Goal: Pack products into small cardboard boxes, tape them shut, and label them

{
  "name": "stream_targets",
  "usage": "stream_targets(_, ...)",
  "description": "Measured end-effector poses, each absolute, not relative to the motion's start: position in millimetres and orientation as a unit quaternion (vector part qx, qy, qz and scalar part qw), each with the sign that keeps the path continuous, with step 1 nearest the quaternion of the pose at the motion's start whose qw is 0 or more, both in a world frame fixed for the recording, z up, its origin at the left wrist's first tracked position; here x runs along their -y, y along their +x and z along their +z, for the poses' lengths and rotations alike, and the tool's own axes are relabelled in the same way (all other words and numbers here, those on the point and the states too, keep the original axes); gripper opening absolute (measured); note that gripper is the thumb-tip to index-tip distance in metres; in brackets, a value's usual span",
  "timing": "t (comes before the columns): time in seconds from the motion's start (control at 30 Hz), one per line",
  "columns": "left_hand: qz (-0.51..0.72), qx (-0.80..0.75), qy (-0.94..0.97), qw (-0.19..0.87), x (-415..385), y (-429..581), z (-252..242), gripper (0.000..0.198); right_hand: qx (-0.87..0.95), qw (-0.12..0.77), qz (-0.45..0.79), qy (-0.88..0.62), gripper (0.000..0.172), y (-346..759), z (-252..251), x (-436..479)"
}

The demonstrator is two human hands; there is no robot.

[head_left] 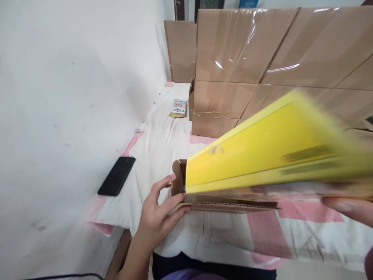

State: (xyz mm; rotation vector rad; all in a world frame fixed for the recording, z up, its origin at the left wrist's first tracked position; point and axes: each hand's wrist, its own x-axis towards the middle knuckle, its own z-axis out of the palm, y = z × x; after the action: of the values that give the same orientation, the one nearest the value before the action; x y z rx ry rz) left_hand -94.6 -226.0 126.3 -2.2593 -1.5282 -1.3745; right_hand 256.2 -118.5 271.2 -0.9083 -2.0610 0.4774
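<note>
My left hand (164,208) grips the near left corner of an open brown cardboard box (230,206), its fingers bent around the wall. A long bright yellow box (244,151) lies tilted over the cardboard one. Its left end dips in at the corner by my left fingers, while its right end is raised and smeared by motion. At the far right, my right hand (346,208) shows only in part, with fingers beneath the yellow box's raised end. The lower side of the yellow box carries blurred coloured print.
Several taped cardboard cartons (227,50) are stacked behind. A small printed packet (178,108) lies beside them on the white and pink cloth (159,144). To the left, a black phone (117,176) rests near the white wall (64,116).
</note>
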Motion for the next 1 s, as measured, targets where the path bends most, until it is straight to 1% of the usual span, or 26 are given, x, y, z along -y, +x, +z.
stream_targets(0.07,-0.462,0.498,-0.733,0.032,227.7,-91.5,126.5,0.023,0.875,0.313,0.134,-0.346,0.055,246.8,272.7,111.4)
stream_targets(0.13,-0.473,0.495,-0.728,0.022,229.7,-87.8,126.7,0.021,0.915,0.228,0.081,-0.323,0.044,230.7,269.2,106.0)
stream_targets(0.2,-0.482,0.491,-0.725,0.021,231.5,-84.8,126.3,0.019,0.931,0.179,0.040,-0.315,0.034,213.7,261.3,104.6)
stream_targets(0.27,-0.486,0.488,-0.724,0.023,233.2,-82.5,125.5,0.020,0.937,0.133,0.016,-0.322,0.028,200.2,252.6,106.9)
stream_targets(0.37,-0.490,0.494,-0.717,0.025,235.9,-79.4,124.4,0.021,0.936,0.058,-0.020,-0.347,0.025,186.0,247.4,113.4)
stream_targets(0.47,-0.494,0.501,-0.710,0.028,238.0,-76.3,123.6,0.018,0.924,-0.023,-0.058,-0.378,0.018,172.3,252.1,120.1)
stream_targets(0.57,-0.497,0.492,-0.715,0.023,238.2,-75.0,122.0,0.016,0.919,-0.105,-0.038,-0.378,0.018,156.8,251.5,122.0)
stream_targets(0.7,-0.500,0.479,-0.721,0.022,237.2,-76.7,120.1,0.015,0.918,-0.158,-0.001,-0.365,0.024,139.6,230.4,113.3)
stream_targets(0.8,-0.491,0.480,-0.726,0.026,237.9,-77.7,119.6,0.013,0.914,-0.177,-0.002,-0.366,0.033,134.6,220.2,108.3)
stream_targets(0.87,-0.487,0.478,-0.730,0.031,239.0,-77.2,118.9,0.013,0.918,-0.150,0.007,-0.367,0.033,139.3,223.9,110.5)
stream_targets(0.9,-0.487,0.477,-0.731,0.032,239.6,-76.7,118.2,0.013,0.924,-0.110,0.023,-0.365,0.031,145.1,227.6,113.5)
stream_targets(0.93,-0.490,0.475,-0.730,0.033,240.0,-76.0,117.2,0.013,0.930,-0.049,0.042,-0.363,0.028,153.3,230.9,117.5)
stream_targets(0.97,-0.494,0.474,-0.728,0.033,240.2,-75.3,116.0,0.013,0.928,0.039,0.061,-0.366,0.024,163.7,232.3,122.4)
stream_targets(1.0,-0.499,0.474,-0.725,0.032,240.1,-74.5,114.6,0.013,0.911,0.146,0.074,-0.378,0.020,175.5,230.7,127.9)
